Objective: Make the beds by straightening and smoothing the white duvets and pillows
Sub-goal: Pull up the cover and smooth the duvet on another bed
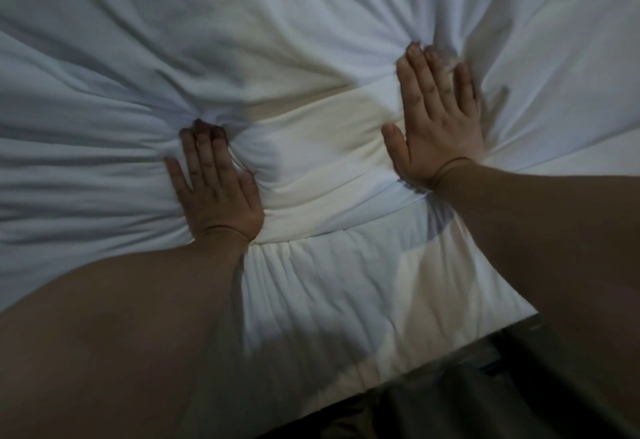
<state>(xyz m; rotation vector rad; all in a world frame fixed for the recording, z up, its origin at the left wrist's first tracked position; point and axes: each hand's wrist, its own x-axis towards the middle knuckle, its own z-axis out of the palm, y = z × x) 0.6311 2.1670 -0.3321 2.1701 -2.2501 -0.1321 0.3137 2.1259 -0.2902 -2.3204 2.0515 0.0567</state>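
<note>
Two bare hands press flat on a white duvet (311, 23) filling the view. The left hand (214, 193) and right hand (436, 120) lie palm-down, fingers straight, gripping nothing (creases bunch at the fingertips). Pushing further likely piles folds ahead instead of smoothing them.

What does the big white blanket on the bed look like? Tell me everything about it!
The white duvet is soft, puffy cloth, spread wide and filling most of the view. It is very wrinkled, with folds fanning out from two dents. The left hand and the right hand press flat into it there, fingers straight. Between the hands the cloth looks smoother. Its near part drops downward in small pleats.
</note>
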